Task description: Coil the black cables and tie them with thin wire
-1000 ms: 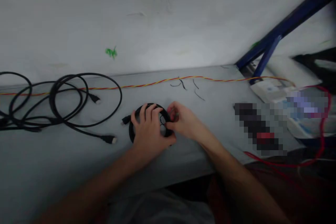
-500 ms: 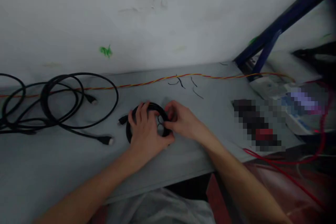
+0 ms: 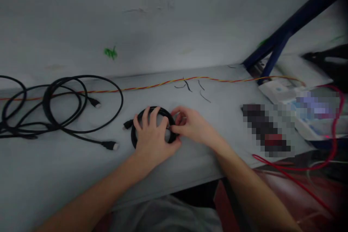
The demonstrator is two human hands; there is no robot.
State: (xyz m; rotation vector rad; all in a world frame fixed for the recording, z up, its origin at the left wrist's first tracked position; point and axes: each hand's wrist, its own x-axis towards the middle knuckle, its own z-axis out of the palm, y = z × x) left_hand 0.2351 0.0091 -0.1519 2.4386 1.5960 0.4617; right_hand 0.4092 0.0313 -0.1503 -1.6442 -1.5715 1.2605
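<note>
A black cable wound in a tight ring [image 3: 133,138] lies on the grey table, its plug [image 3: 127,124] sticking out at the left. Over the ring rests my left hand [image 3: 153,134], fingers spread across its far side and thumb at its near right edge. My right hand [image 3: 190,125] is at the ring's right side, thumb and forefinger pinched at the cable. Whatever thin piece is between these fingertips is too small to make out. To the left, a looser black cable [image 3: 122,99] lies in wide loops, with a plug [image 3: 110,145] near its front.
A red and yellow twisted wire [image 3: 146,87] runs along the back by the wall. Short dark strips [image 3: 187,86] lie before it. On the right are a blurred dark object [image 3: 261,127], a blue metal frame [image 3: 282,40], a white device [image 3: 310,123] and a red cable [image 3: 335,134].
The left forefinger has shifted slightly right over the ring's opening. The thin loop seen there earlier is now mostly hidden. The right hand's pinch stays almost in place.
</note>
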